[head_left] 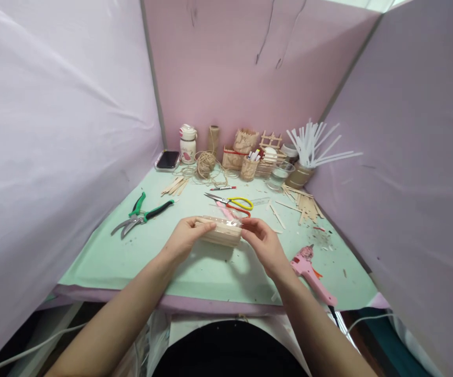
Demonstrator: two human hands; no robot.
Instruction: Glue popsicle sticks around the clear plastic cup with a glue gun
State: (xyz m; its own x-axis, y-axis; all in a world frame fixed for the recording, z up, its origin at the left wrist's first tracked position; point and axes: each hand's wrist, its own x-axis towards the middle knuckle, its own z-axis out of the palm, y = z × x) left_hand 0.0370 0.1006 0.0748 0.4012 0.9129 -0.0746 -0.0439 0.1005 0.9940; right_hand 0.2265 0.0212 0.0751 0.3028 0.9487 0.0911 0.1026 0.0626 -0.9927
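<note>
A small box-like piece made of glued wooden craft sticks (pixel 221 233) is held above the mint-green table mat (pixel 210 269). My left hand (pixel 185 238) grips its left end with thumb and fingers closed on it. My right hand (pixel 263 242) pinches its right end. Both forearms reach in from the bottom of the view.
Green-handled pliers (pixel 140 214) lie at left; yellow and red scissors (pixel 232 204) behind the hands; a pink glue gun (pixel 308 267) at right. Loose sticks (pixel 305 204), twine (pixel 205 162), a bottle (pixel 187 144), a phone (pixel 167 159) and a jar of white glue rods (pixel 308 157) line the back. Fabric walls enclose three sides.
</note>
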